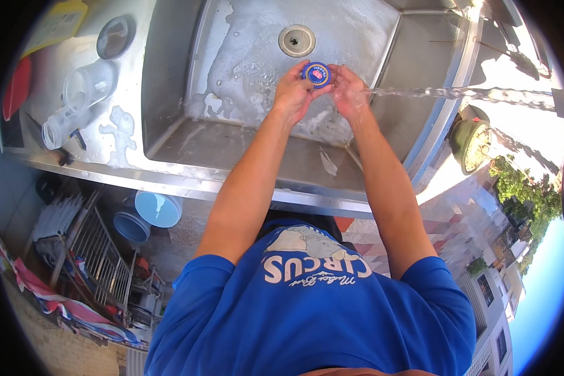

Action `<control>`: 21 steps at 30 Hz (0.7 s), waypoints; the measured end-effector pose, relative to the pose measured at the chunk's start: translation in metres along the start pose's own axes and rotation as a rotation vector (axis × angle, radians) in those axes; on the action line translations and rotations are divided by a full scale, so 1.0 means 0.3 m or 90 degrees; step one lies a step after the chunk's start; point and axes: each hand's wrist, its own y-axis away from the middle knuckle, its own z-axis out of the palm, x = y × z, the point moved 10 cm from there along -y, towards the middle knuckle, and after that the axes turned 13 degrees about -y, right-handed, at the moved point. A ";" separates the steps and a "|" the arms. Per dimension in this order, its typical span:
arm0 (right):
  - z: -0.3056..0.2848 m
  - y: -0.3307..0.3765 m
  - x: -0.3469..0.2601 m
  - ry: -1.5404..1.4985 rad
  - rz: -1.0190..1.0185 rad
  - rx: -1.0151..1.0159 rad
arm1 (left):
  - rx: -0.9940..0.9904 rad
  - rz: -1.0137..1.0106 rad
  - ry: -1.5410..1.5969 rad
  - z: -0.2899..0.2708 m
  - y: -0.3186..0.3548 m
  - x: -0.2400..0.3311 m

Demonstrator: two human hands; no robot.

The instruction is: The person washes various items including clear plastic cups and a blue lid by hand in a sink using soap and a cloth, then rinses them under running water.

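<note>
Over the stainless sink, both my hands hold a small round blue lid with a gold ring and a pink emblem facing up. My left hand grips its left side, the thumb along the near edge. Against its right side, the fingers of my right hand are curled. Whether a jar sits under the lid is hidden. A stream of water comes in from the right and reaches my right hand near the wrist. Suds and water cover the sink floor around the drain.
Left of the basin, the steel counter holds clear plastic containers, a round disc-like lid, a red item and a patch of foam. Blue buckets stand below beside a metal rack. A potted plant is at the right.
</note>
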 end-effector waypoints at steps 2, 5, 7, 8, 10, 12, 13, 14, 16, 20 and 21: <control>-0.038 0.047 0.002 -0.003 -0.023 -0.013 | -0.003 -0.010 -0.012 0.015 -0.008 -0.033; -0.053 0.100 -0.003 -0.020 -0.043 -0.029 | -0.010 -0.025 -0.037 0.033 -0.010 -0.055; -0.051 0.128 0.008 -0.034 -0.042 -0.031 | -0.015 -0.033 -0.049 0.034 -0.013 -0.076; -0.058 0.141 0.015 -0.019 -0.048 -0.012 | -0.013 -0.038 -0.054 0.032 -0.013 -0.087; -0.072 0.158 0.023 -0.005 -0.056 0.009 | -0.013 -0.045 -0.061 0.027 -0.013 -0.109; -0.097 0.166 0.031 -0.035 -0.057 0.038 | -0.068 -0.071 -0.094 0.049 -0.007 -0.130; -0.107 0.169 0.032 -0.037 -0.059 0.039 | -0.070 -0.072 -0.096 0.054 -0.004 -0.134; -0.121 0.171 0.037 -0.042 -0.057 0.049 | -0.076 -0.070 -0.108 0.061 0.001 -0.136; -0.132 0.184 0.044 -0.049 -0.054 0.060 | -0.081 -0.069 -0.122 0.067 0.012 -0.140; -0.143 0.193 0.049 -0.095 -0.060 0.091 | -0.092 -0.076 -0.152 0.066 0.005 -0.151; -0.142 0.196 0.048 -0.112 -0.062 0.098 | -0.102 -0.075 -0.144 0.071 0.005 -0.150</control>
